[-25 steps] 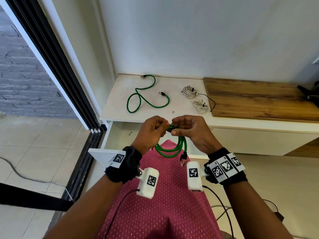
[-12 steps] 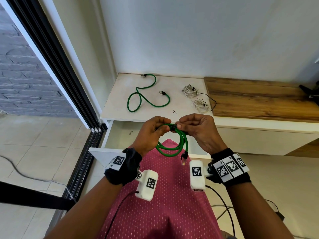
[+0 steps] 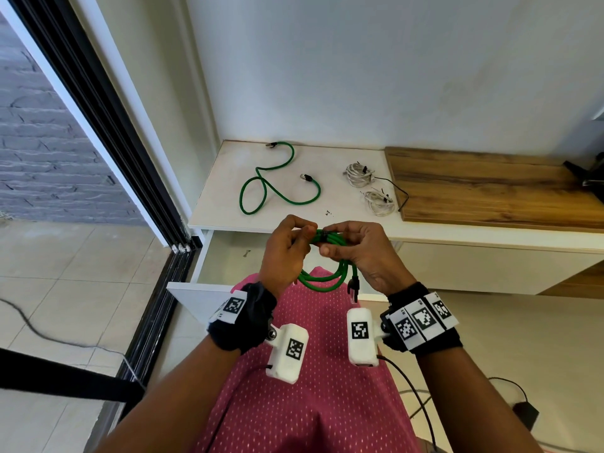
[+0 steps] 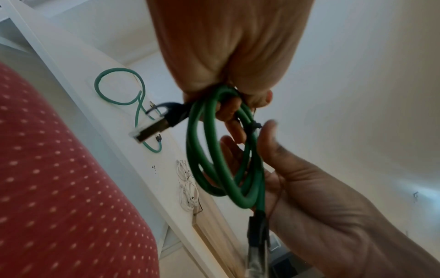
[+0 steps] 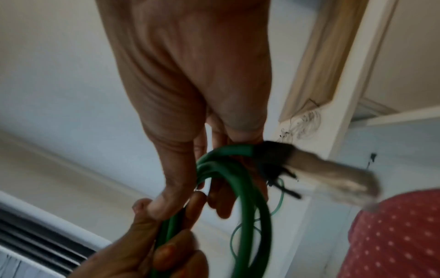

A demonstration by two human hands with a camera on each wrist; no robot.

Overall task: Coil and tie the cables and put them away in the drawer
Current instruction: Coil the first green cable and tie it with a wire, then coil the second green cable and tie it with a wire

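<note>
Both hands meet in the centre of the head view, above the open drawer (image 3: 225,256). Left hand (image 3: 286,253) has its fingers curled and pinches the top of the coiled green cable (image 3: 327,279). Right hand (image 3: 362,253) also grasps the top of this coil, with thumb and fingers closed on the bundle. Between the two hands a small dark tie (image 3: 323,233) sits around the strands. The loops hang down below the hands, in front of the pink dotted garment (image 3: 310,387), and one black connector (image 3: 353,286) points down at the right side of the coil.

In the left wrist view the coil shows several green turns, and another connector (image 4: 154,126) sticks out toward the left of the frame. The right wrist view is blurred, so the fingers are not sharp there, but the green turns pass under the hand.

A second green cable (image 3: 277,188) lies loose on the white cabinet top (image 3: 222,197), in the upper middle of the head view, with both ends free. Two small white cable bundles (image 3: 369,188) lie to its right, near the edge of the wooden board (image 3: 490,184). A thin black wire (image 3: 397,189) runs beside them.
</note>
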